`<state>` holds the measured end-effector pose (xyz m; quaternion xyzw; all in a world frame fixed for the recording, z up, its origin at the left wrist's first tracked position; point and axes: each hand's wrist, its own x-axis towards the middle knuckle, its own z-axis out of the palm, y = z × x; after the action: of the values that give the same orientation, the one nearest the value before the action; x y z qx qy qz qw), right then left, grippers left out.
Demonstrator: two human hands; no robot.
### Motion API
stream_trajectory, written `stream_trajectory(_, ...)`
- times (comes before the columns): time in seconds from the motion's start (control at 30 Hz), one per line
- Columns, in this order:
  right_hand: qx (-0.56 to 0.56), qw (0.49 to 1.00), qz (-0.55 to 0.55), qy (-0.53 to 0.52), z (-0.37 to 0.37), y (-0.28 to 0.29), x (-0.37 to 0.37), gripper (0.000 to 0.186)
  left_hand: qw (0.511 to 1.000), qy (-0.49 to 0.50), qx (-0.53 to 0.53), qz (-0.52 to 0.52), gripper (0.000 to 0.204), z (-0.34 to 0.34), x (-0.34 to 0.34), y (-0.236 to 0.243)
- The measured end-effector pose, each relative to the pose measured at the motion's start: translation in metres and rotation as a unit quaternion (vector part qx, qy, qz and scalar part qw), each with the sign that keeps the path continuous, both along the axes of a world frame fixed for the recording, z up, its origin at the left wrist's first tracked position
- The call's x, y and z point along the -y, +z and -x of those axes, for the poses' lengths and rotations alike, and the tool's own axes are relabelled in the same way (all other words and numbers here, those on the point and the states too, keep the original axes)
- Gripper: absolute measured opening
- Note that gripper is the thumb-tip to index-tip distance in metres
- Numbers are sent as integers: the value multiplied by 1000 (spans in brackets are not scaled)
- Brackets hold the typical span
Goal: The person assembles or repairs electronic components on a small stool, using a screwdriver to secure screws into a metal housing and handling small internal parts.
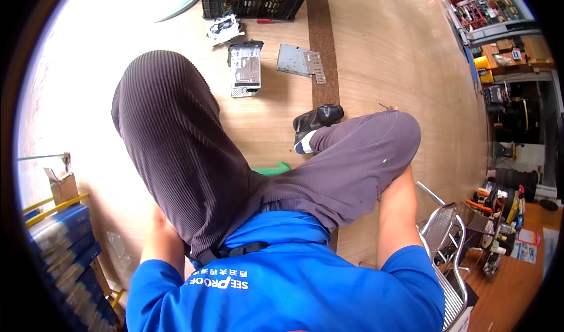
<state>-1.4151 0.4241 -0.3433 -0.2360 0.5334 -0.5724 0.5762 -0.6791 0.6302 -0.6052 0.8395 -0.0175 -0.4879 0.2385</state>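
Observation:
My left forearm (160, 238) runs down beside the raised left thigh, and the left hand is hidden behind that leg. My right arm (398, 211) passes under the bent right knee. Only a bit of my right hand (395, 108) shows past the knee, next to a thin dark rod (385, 106) that it seems to hold. On the floor ahead stands an opened boxy metal electronic unit (245, 70), apart from both hands. Beside it lie a flat grey metal plate (292, 59) and a perforated metal strip (317, 69). A silvery mechanism (225, 30) sits behind the unit.
At the far edge are a black plastic crate (252, 3), a red-handled tool (267, 20) and a round stand base (179, 3). A metal chair (449, 238) is close on the right, stacked blue boxes (64, 232) on the left. Something green (273, 169) lies between my legs.

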Motion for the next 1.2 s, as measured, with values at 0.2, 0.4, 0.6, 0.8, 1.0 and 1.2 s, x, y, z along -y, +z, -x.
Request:
stream_trajectory(0.2,-2,1000,4,0,2,0,-3,29,1000,-2,2,7,64,-12,9,-3)
stream_trajectory(0.4,-4,1000,5,3,2,3,-5,30,1000,-3,1,9,64,-16,7,-3)
stream_trajectory(0.6,0,1000,7,-4,0,4,-8,30,1000,-7,3,11,64,-25,18,1)
stream_trajectory(0.8,0,1000,11,-20,5,8,-13,31,1000,-18,5,13,64,-32,31,8)
stream_trajectory(1.0,0,1000,9,-11,4,11,-7,31,1000,-15,2,7,64,-39,37,13)
stream_trajectory(1.2,-9,1000,10,-14,17,14,-7,32,1000,-12,1,7,65,-50,47,18)
